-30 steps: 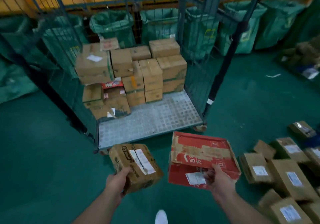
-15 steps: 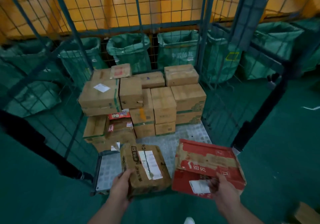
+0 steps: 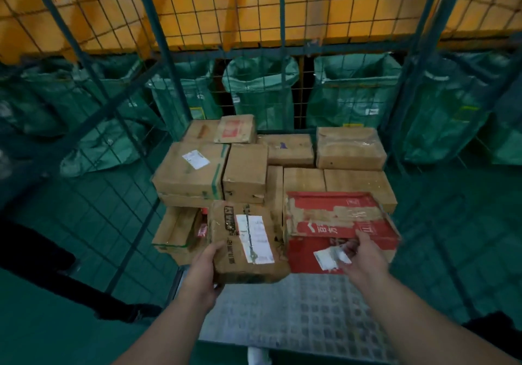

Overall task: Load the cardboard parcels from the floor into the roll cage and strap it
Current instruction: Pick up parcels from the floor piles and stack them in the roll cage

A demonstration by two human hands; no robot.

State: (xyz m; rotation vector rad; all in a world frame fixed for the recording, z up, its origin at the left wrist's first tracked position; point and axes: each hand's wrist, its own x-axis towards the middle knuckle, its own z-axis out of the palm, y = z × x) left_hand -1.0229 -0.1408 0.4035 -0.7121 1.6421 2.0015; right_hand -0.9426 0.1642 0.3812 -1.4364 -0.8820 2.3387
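Seen from the head camera, both forearms reach forward over the near edge of the blue-green wire-mesh roll cage (image 3: 296,316), above its grey perforated floor plate.

The left hand (image 3: 203,271) grips the near left corner of a battered brown cardboard parcel (image 3: 226,263), thumb on top and fingers curled underneath, holding it tilted just above the plate. On its top sits a long white shipping label (image 3: 255,237), torn down the middle. The print on it is too blurred to read, and so is the black lettering on the tape beside it.

The right hand (image 3: 364,257) holds a flat red cardboard parcel (image 3: 339,229) by its near edge, thumb on top; the fingers are smeared by motion. A crumpled white label (image 3: 327,257) hangs at that edge, just beside the fingers. White characters run across the red lid, but I cannot make them out. The two parcels sit side by side, touching or nearly so.

Just beyond them, stacked brown cardboard boxes (image 3: 245,172) fill the far part of the cage. The big left one carries a small white sticker (image 3: 195,159) and green tape, and a small top box shows a red printed patch (image 3: 233,130).

Behind the mesh stand open green woven sacks (image 3: 260,90) under an orange panel (image 3: 282,5).
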